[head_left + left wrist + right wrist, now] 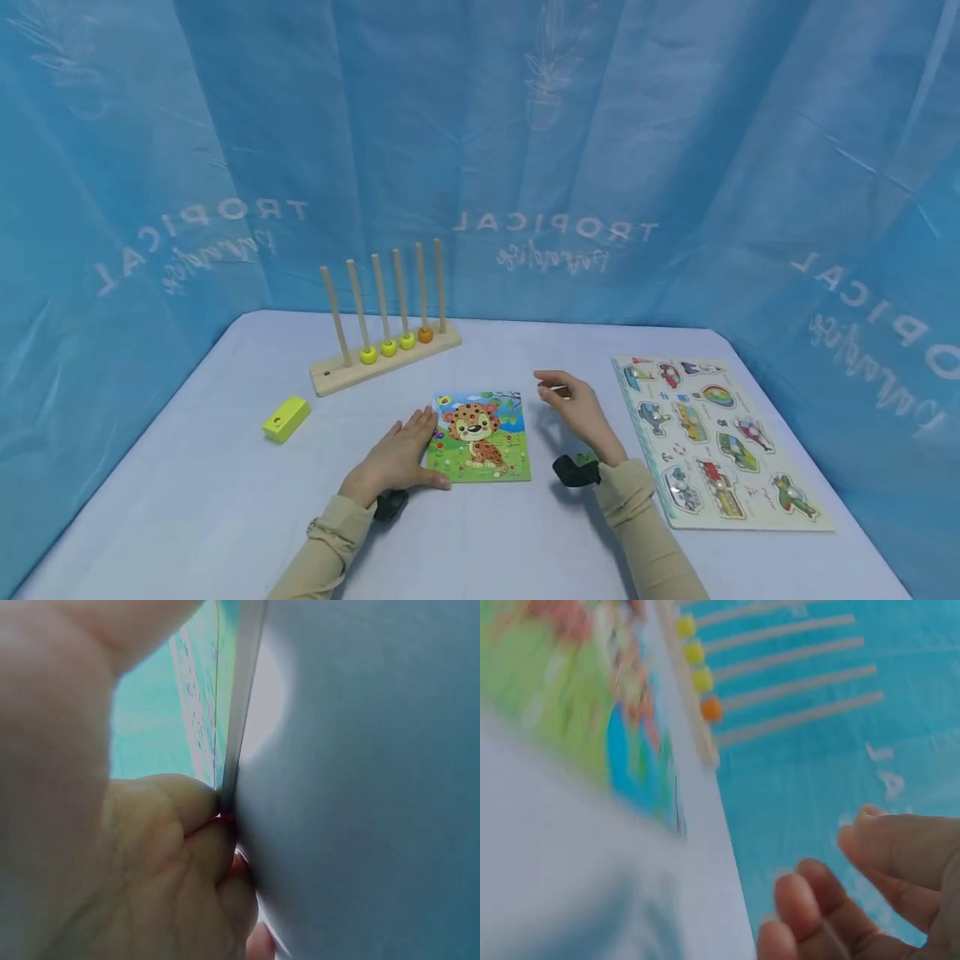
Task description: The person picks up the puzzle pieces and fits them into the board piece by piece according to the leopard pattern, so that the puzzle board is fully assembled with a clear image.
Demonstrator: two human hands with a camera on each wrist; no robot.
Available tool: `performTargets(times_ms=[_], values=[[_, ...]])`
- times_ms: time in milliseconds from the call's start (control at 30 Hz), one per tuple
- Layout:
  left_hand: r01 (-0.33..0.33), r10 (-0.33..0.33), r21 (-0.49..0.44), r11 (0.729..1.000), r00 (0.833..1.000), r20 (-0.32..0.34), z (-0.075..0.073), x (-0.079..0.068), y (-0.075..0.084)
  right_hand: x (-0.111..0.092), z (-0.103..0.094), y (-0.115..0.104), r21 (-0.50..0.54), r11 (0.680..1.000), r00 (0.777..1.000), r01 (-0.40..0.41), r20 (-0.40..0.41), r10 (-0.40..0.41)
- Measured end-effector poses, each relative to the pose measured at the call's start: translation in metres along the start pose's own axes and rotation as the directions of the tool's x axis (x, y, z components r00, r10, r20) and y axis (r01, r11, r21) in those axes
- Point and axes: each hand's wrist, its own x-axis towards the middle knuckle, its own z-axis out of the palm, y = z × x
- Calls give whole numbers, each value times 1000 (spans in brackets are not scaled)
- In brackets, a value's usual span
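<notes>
A square picture puzzle [480, 442] with a cartoon leopard lies in the middle of the table. My left hand [397, 454] rests at its left side, fingers stretched out and the thumb near the lower left corner. From the left wrist view, the fingers of that hand [187, 847] meet the puzzle's edge at the tabletop. To the right of the puzzle, my right hand [581, 408] hovers with loosely bent fingers, holding nothing. Under its wrist shows a small green piece [585, 458], partly hidden by the black wrist camera. The right wrist view shows a plain blue patch [619, 750] on the picture.
A wooden peg stand [386, 367] with several upright rods and yellow and orange beads stands at the back left. Nearer lies a yellow block [287, 418]. On the right is a large vehicle peg puzzle board [720, 442]. Blue curtains [480, 150] enclose the table [480, 550].
</notes>
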Motion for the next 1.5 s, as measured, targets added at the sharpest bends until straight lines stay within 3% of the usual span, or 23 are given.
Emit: performTargets(times_ms=[200, 300, 433, 567, 767, 900, 1233, 1367, 1500], values=[[-5, 5, 10, 1000, 1000, -7, -3, 1, -4, -38, -44, 18, -186, 978, 995, -90, 32, 98], [-6, 6, 9, 1000, 1000, -4, -1, 1, -4, -57, -55, 24, -240, 960, 982, -147, 82, 171], [-7, 7, 5, 1000, 1000, -7, 0, 1, -3, -73, -60, 24, -269, 951, 970, -150, 146, 194], [-5, 5, 0, 1000, 1000, -5, 1, 1, -2, -72, -55, 20, -337, 931, 968, -141, 148, 200], [-2, 2, -5, 1000, 1000, -11, 0, 1, -2, -48, -45, 16, -441, 883, 963, -163, 122, 238], [-3, 3, -8, 1000, 1000, -16, 1, 1, -1, -35, -39, 17, -425, 880, 958, -210, 91, 272], [2, -2, 6, 1000, 1000, -24, 2, 2, -3, -30, -39, 12, -227, 935, 946, -273, 115, 304], [-2, 2, 5, 1000, 1000, -19, 2, 3, -3, -26, -33, 13, -94, 956, 942, -278, 167, 291], [-1, 1, 1, 1000, 1000, -14, 2, 3, -2, -27, -13, 12, 60, 961, 936, -271, 247, 249]])
